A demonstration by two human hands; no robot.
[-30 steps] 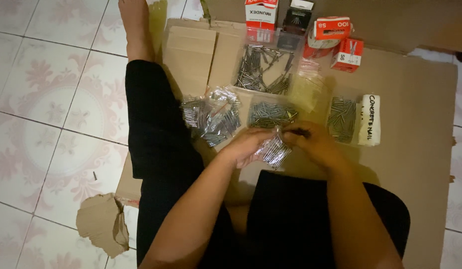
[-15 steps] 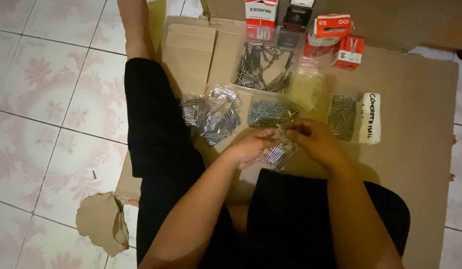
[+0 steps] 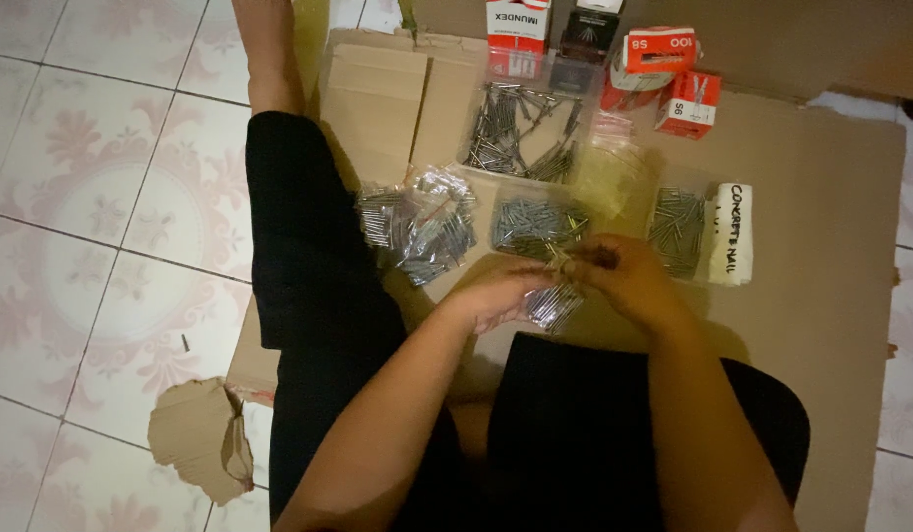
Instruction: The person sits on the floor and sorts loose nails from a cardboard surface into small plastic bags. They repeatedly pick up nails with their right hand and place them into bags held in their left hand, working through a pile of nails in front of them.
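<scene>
1. Left hand (image 3: 496,296) is sitting at frame centre, fingers curled, pinching the top edge of a small clear bag of nails (image 3: 553,303).
2. Right hand (image 3: 629,276) is sitting at 3 o'clock of the left one, fingertips pressed together on the same bag's mouth; whether it is also gripping loose nails, I cannot tell.
3. Bag of nails: clear plastic, packed with thin grey metal nails lying roughly parallel, glinting. It is hanging between both hands, just above the person's lap, over the brown cardboard sheet (image 3: 821,256).
4. At 12 o'clock of the hands, a shallow clear tray of nails (image 3: 538,222) is lying on the cardboard, just beside the fingers.
5. At 10 o'clock, a heap of filled nail bags (image 3: 417,225) is resting against the person's black-clad leg (image 3: 309,266).
6. At 2 o'clock, another nail pile (image 3: 676,229) is touching a white box with handwriting (image 3: 732,234).
7. Farther at 12 o'clock: a larger clear tray of longer nails (image 3: 521,133), with red-and-white cartons (image 3: 673,84) at 1 o'clock of it.
8. At 8 o'clock, a torn cardboard scrap (image 3: 195,438) is lying on the tiled floor (image 3: 72,197).
</scene>
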